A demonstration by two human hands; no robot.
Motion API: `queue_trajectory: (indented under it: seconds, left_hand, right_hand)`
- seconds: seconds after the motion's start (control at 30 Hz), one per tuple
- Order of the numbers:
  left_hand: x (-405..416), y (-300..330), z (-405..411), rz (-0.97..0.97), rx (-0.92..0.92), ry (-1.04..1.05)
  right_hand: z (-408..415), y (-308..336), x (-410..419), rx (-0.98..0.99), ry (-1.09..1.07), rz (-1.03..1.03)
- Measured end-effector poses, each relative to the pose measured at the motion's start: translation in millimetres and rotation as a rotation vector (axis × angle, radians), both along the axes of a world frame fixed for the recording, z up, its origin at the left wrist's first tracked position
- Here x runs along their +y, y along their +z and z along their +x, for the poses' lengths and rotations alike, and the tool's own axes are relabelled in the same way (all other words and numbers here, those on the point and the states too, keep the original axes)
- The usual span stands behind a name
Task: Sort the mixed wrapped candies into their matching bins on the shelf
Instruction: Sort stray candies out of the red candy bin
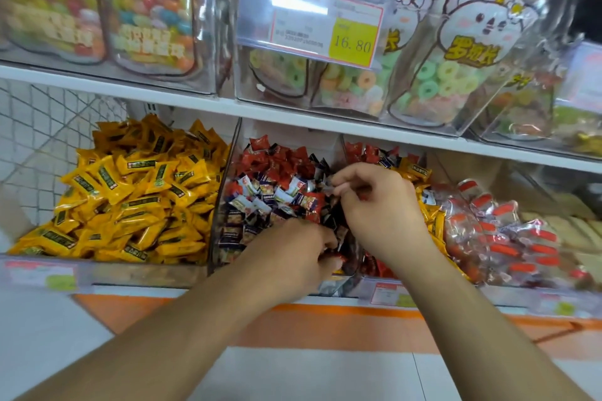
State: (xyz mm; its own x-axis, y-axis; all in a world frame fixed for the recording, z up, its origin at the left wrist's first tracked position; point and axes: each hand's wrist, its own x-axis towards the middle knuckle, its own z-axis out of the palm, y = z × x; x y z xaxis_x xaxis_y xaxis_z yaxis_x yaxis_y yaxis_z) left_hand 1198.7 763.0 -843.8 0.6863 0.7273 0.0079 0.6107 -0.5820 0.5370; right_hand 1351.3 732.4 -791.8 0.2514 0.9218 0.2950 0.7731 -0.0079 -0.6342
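Note:
A clear middle bin [224,192] holds mixed red candies [277,159] and dark blue candies [257,202]. My left hand [293,257] is low at the front of this bin, fingers curled down around several wrapped candies. My right hand [374,205] hovers over the bin's right side and pinches a small dark wrapped candy [332,187] between thumb and fingertips. The left bin is full of yellow candies [136,192]. To the right lie a few yellow candies [420,172] mixed with red ones, and red-and-clear packets [501,234].
The upper shelf [130,88] carries clear boxes with bags of coloured sweets and ring gummies [436,81], plus a price tag [353,42] reading 16.80. An orange and white shelf front [325,319] runs below the bins. Wire mesh [39,127] stands at the left.

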Motion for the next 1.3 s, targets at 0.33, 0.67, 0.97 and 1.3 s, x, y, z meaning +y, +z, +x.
queue_trajectory:
  seconds: [0.33,0.67,0.97,1.3]
  left_hand:
    - [12.8,22.7,-5.2,-0.106,-0.154,0.167]
    - [6.8,21.3,-14.9,0.020,0.002,0.069]
    - [0.4,6.0,-14.7,-0.100,0.129,-0.086]
    - [-4.9,23.6,-25.2,-0.148,-0.027,-0.006]
  right_hand:
    - [14.1,3.4,-2.6,0.045,0.000,-0.002]
    - [13.5,5.4,-2.7,0.053,0.012,-0.026]
    - [12.2,2.4,-3.8,0.041,0.015,-0.032]
    - [9.2,0.0,-2.2,0.006,0.033,-0.029]
